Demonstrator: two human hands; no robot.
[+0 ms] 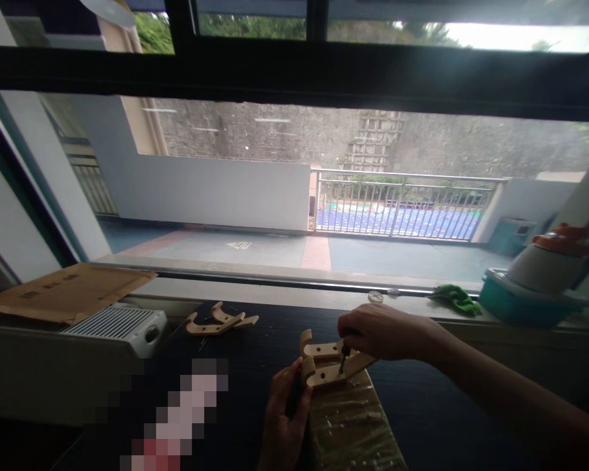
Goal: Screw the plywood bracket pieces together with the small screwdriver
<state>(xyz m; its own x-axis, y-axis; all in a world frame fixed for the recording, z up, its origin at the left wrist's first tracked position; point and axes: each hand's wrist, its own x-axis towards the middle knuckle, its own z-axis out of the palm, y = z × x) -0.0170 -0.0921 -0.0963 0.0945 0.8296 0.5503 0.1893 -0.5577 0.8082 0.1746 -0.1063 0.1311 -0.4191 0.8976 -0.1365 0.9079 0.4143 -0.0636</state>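
Observation:
My left hand (285, 418) is closed around the near end of a pale wooden hook piece (324, 363) and steadies it on top of a plastic-wrapped wooden block (353, 425). My right hand (380, 333) reaches in from the right and pinches a small dark screw or tool tip (344, 358) pressed down into the wooden piece. More pale wooden hook pieces (220, 322) lie farther back on the dark table (422, 405), to the left of both hands.
A white ribbed heater (118, 326) with a brown cardboard sheet (63, 291) on it stands at the left. On the window sill sit a green cloth (455, 299), a teal basin (530, 304) with a white and orange container, and a small round object (375, 297).

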